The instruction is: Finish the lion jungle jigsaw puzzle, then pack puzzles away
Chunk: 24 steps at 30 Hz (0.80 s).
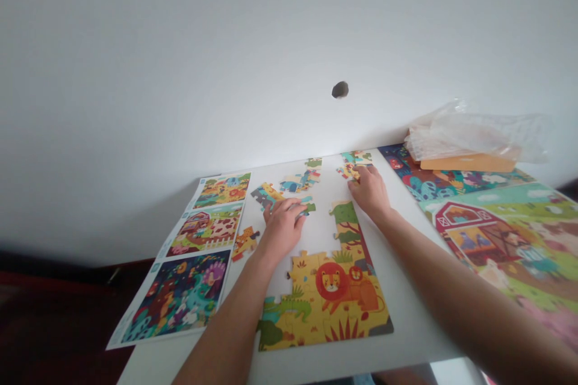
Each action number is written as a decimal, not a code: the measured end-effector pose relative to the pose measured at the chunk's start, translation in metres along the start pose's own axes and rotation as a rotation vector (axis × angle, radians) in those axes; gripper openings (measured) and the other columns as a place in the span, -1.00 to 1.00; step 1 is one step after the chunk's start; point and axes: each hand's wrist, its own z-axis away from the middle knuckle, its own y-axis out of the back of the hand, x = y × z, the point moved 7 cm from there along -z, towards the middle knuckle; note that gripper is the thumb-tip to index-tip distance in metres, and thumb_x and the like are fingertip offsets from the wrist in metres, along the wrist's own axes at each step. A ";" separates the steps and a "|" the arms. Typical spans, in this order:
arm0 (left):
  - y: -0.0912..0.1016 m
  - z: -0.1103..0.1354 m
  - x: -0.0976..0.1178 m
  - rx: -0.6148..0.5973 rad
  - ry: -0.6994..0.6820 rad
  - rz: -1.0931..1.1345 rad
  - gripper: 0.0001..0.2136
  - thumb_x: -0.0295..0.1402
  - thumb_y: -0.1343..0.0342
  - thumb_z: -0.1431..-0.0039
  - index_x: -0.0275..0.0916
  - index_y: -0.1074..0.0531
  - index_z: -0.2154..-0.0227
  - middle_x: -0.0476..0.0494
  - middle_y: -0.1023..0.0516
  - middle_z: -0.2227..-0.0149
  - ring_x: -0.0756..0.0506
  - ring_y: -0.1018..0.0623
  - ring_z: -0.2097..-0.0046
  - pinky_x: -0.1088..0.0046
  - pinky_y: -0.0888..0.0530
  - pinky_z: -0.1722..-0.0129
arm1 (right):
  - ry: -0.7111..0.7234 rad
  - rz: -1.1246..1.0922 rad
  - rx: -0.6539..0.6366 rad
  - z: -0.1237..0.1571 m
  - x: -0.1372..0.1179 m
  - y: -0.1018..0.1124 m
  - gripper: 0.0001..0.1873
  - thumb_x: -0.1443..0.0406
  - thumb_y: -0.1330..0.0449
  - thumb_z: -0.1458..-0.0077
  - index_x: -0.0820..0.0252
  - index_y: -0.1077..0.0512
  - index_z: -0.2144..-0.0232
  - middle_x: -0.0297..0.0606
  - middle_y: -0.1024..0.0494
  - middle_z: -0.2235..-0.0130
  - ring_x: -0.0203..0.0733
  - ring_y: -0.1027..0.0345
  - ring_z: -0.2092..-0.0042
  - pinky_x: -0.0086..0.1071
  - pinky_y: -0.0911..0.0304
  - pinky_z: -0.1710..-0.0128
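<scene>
A partly joined jigsaw puzzle (332, 307) lies on the white table, showing a lion, a cub and a crocodile on yellow ground. Its right side runs up in a strip with a green tree (345, 213). My left hand (284, 222) rests palm down over loose puzzle pieces (271, 191), fingers spread and partly hiding them. Farther back, my right hand (370, 189) has its fingers closed at a puzzle piece (354, 173) among others at the table's back edge. More pieces (295, 183) lie between the hands, and an orange and yellow piece (245, 243) sits left of my left wrist.
A sheet with three printed pictures (194, 240) lies at the left. At the right are a finished farm picture (510, 252) and a dark forest picture (406, 174), with clear plastic bags (469, 132) and an orange box (469, 162) on top. The white wall (271, 72) has a hole.
</scene>
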 end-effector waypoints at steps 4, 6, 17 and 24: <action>0.000 0.000 -0.001 0.010 0.000 -0.003 -0.78 -0.44 -0.11 -0.18 -0.10 -0.57 0.16 -0.12 -0.54 -0.02 -0.23 -0.46 -0.08 -0.05 -0.18 -0.25 | 0.020 -0.125 0.141 -0.003 0.000 0.017 -0.66 0.33 -0.03 -0.17 0.25 -0.51 0.08 -0.07 -0.59 0.17 -0.05 -0.43 0.17 -0.25 -0.27 0.09; 0.002 -0.001 0.000 0.030 -0.012 0.010 -0.79 -0.43 -0.13 -0.17 -0.11 -0.57 0.17 -0.13 -0.54 0.00 -0.23 -0.47 -0.08 -0.03 -0.21 -0.23 | 0.009 -0.196 0.221 -0.003 0.002 0.027 -0.69 0.29 -0.05 -0.17 0.23 -0.54 0.15 -0.10 -0.61 0.23 -0.05 -0.42 0.17 -0.23 -0.26 0.08; 0.009 -0.002 0.015 0.039 0.024 0.651 -0.50 -0.27 -0.12 -0.23 -0.19 -0.26 -0.22 -0.07 -0.63 0.29 -0.06 -0.59 0.25 0.39 -0.50 0.16 | -0.044 -1.211 -0.260 0.014 -0.043 -0.014 -0.65 0.13 -0.35 0.06 0.24 -0.50 0.27 -0.31 -0.51 0.45 -0.35 -0.31 0.53 -0.45 -0.18 0.57; 0.013 -0.001 0.014 0.059 0.060 0.600 -0.74 -0.21 -0.07 -0.27 -0.23 -0.52 0.45 -0.01 -0.56 0.52 0.00 -0.51 0.47 0.52 -0.44 0.39 | -0.003 -1.311 -0.447 0.028 -0.060 -0.016 -0.64 0.11 -0.37 0.06 0.23 -0.47 0.29 -0.36 -0.48 0.48 -0.32 -0.36 0.55 -0.45 -0.25 0.62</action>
